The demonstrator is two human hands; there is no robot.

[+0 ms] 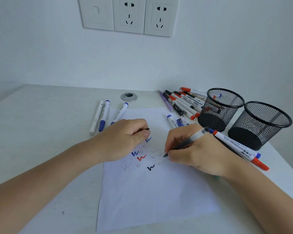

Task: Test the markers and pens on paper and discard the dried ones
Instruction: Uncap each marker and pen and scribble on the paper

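Testing: right hand (198,154) pinches pen (189,141), tip on paper (150,200).
Left hand (125,139): fingers curled round dark cap (147,129).
Next: judge the mark, then recap.

Views: one, head-worn. Position: I look from above the near edge of the desk (41,115). Facing: forward and down, toward the wall (227,56). Horizon: desk meets wall just above mid-height. Range: close; forearms (49,174) enter from both lower corners, and the left hand (125,139), pinching a cap (148,129), and right hand (193,149), gripping a pen (194,137), sit over the paper (159,200) at mid-frame. Lens: wide; sockets (128,16) lean at the top edge, cups (259,129) at the right.
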